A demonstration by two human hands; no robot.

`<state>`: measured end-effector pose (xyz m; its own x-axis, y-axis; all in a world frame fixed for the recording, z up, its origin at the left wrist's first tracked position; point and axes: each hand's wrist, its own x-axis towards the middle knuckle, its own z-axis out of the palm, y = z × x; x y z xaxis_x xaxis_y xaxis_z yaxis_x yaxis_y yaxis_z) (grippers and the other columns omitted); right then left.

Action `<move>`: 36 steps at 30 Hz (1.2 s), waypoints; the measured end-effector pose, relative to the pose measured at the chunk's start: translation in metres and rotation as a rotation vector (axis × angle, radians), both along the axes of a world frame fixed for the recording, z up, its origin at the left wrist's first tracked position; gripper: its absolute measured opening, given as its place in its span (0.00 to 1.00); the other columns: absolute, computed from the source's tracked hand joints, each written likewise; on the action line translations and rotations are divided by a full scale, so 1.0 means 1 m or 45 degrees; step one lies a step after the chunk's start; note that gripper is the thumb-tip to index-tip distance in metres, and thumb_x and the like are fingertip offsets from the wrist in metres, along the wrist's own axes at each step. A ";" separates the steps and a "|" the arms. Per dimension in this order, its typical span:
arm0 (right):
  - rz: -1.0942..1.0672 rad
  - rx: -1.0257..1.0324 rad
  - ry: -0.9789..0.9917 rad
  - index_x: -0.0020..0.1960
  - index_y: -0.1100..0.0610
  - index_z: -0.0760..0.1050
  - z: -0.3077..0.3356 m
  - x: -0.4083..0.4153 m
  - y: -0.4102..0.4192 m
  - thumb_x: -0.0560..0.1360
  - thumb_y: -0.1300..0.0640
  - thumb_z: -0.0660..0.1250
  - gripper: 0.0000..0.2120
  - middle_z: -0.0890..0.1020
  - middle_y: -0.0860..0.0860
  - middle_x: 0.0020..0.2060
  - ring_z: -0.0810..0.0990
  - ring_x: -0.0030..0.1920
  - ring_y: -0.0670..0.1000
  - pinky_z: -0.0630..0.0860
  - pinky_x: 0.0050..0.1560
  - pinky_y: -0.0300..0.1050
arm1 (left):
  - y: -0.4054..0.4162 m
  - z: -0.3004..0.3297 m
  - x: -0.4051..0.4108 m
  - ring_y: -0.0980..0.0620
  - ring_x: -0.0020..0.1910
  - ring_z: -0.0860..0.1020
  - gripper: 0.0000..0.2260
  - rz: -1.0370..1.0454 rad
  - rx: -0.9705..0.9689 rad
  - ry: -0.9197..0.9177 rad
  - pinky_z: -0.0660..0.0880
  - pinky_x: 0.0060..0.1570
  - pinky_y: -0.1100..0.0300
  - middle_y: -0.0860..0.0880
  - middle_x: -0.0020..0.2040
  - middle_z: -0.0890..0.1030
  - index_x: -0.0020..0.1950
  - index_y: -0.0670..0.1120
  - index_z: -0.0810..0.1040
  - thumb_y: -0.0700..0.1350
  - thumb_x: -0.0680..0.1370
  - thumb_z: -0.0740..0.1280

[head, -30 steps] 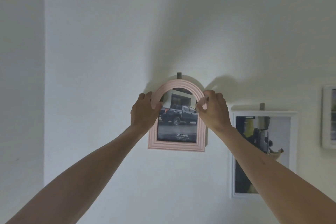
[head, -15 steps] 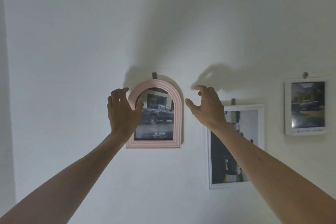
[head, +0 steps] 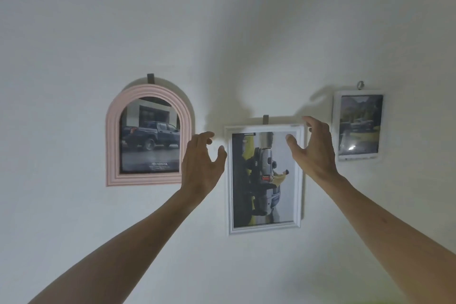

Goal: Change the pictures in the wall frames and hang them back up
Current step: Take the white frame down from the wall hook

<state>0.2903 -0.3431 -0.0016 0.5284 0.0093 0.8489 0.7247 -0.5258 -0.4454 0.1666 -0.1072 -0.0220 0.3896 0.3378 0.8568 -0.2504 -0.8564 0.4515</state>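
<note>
Head view. Frames on wall: three, all hung on hooks. Pink arched frame [head: 149, 136], left, truck picture, hanging untouched. White rectangular frame [head: 265, 179], centre, picture sideways; judged next for changing. Small white frame [head: 359, 126], right. Left hand [head: 201, 164] and right hand [head: 312, 149]: both spread, grasping nothing, flanking the centre frame's upper corners.

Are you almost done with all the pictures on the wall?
Partly. The pink arched frame hangs on its hook with a truck picture in it, so it looks done. Both open hands, left hand and right hand, reach toward the white rectangular frame, not yet touching it; its picture sits sideways. The small white frame hangs untouched; I cannot tell whether its picture is new.
</note>
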 end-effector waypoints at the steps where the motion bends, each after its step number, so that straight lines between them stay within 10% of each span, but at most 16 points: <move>1: 0.015 -0.011 0.062 0.71 0.50 0.63 -0.006 0.005 -0.011 0.75 0.47 0.70 0.28 0.70 0.52 0.66 0.72 0.64 0.53 0.73 0.62 0.52 | -0.007 -0.004 0.007 0.51 0.52 0.76 0.19 -0.028 -0.064 0.073 0.77 0.52 0.55 0.52 0.56 0.77 0.65 0.48 0.72 0.50 0.77 0.69; 9: 0.325 -0.113 0.435 0.74 0.46 0.61 -0.055 0.037 -0.049 0.74 0.44 0.72 0.34 0.77 0.50 0.57 0.79 0.54 0.51 0.77 0.54 0.45 | -0.036 -0.039 0.035 0.52 0.50 0.79 0.19 -0.121 -0.419 0.293 0.71 0.43 0.72 0.51 0.52 0.78 0.63 0.46 0.71 0.48 0.75 0.72; 27: 0.507 -0.025 0.390 0.73 0.51 0.68 -0.075 0.030 -0.051 0.79 0.53 0.68 0.24 0.80 0.51 0.48 0.79 0.44 0.50 0.69 0.36 0.22 | -0.052 -0.059 0.007 0.51 0.42 0.82 0.13 -0.099 -0.518 0.426 0.78 0.40 0.60 0.52 0.45 0.82 0.58 0.52 0.73 0.40 0.77 0.70; 36: 0.492 -0.126 0.633 0.72 0.53 0.68 -0.152 -0.026 -0.034 0.78 0.54 0.68 0.24 0.81 0.52 0.50 0.81 0.48 0.52 0.70 0.40 0.29 | -0.024 -0.124 -0.063 0.44 0.47 0.82 0.10 -0.217 -0.678 0.744 0.81 0.47 0.54 0.47 0.48 0.81 0.56 0.45 0.78 0.40 0.75 0.72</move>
